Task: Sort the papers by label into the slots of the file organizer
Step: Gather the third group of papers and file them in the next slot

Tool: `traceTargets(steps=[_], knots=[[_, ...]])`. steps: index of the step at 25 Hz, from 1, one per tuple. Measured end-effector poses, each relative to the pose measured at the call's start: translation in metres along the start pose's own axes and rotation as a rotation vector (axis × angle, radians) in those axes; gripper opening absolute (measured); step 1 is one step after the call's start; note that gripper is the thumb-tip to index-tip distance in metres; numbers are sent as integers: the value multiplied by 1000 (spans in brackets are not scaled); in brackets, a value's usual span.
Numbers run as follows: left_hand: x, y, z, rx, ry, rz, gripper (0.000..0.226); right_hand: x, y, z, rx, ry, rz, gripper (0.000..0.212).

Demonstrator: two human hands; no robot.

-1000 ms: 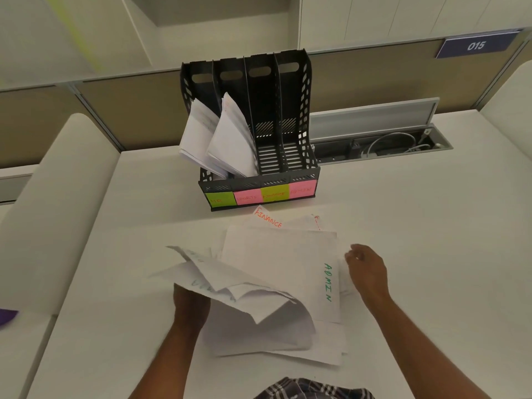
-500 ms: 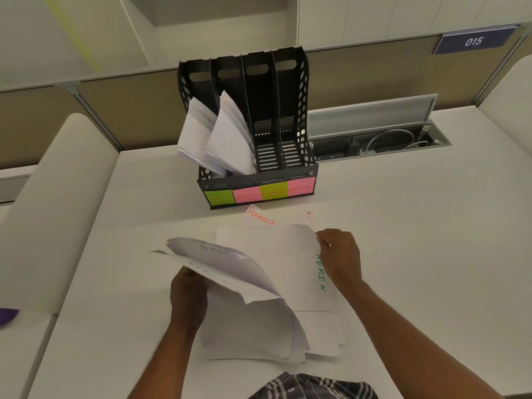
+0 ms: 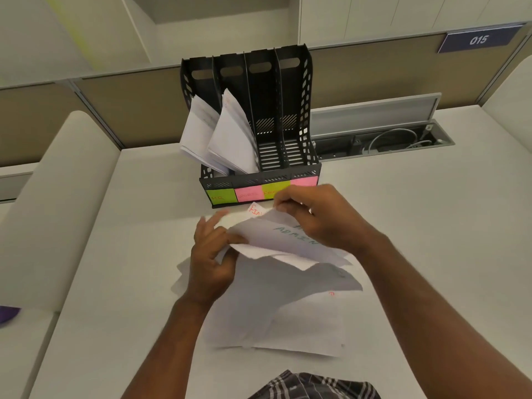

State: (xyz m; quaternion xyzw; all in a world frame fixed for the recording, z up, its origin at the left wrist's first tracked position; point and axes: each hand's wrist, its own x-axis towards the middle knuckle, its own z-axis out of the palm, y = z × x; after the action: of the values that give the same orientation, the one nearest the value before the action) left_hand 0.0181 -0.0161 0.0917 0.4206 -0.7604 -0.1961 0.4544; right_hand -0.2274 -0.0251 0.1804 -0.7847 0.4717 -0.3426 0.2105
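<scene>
A black file organizer (image 3: 296, 82) with four slots stands at the back of the desk, green and pink sticky labels along its front. Its two left slots hold white papers (image 3: 227, 136); the two right slots look empty. In front of it lies a loose pile of white papers (image 3: 288, 315). My left hand (image 3: 211, 254) grips the left edge of a lifted bundle of sheets. My right hand (image 3: 313, 217) pinches the far corner of the top sheet, marked ADMIN (image 3: 290, 240) in green. A sheet with red FIN lettering (image 3: 254, 210) peeks out beneath.
An open cable tray (image 3: 385, 139) with wires is sunk into the desk right of the organizer. A beige partition runs behind, with a blue 015 sign (image 3: 478, 40). A padded divider (image 3: 54, 197) borders the desk on the left. A purple object (image 3: 8, 313) sits at far left.
My right hand has moved left and forward from the pile's right side to the top corner of the ADMIN sheet. My left hand has raised its bundle higher, toward the organizer.
</scene>
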Motion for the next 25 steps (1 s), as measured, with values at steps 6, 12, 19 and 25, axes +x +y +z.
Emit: traceTargets(steps=[6, 12, 19, 25], knots=[[8, -34, -42, -467, 343, -474, 45, -2, 38, -26, 459, 467, 390, 17], [-24, -81, -69, -901, 539, -807, 40, -95, 126, 63, 66, -14, 1130, 29], [-36, -80, -29, -910, 501, -914, 44, -102, 120, 98, 11, 130, 1048, 37], [-39, -77, -13, -864, 416, -898, 49, -79, 104, 77, 470, -46, 870, 20]])
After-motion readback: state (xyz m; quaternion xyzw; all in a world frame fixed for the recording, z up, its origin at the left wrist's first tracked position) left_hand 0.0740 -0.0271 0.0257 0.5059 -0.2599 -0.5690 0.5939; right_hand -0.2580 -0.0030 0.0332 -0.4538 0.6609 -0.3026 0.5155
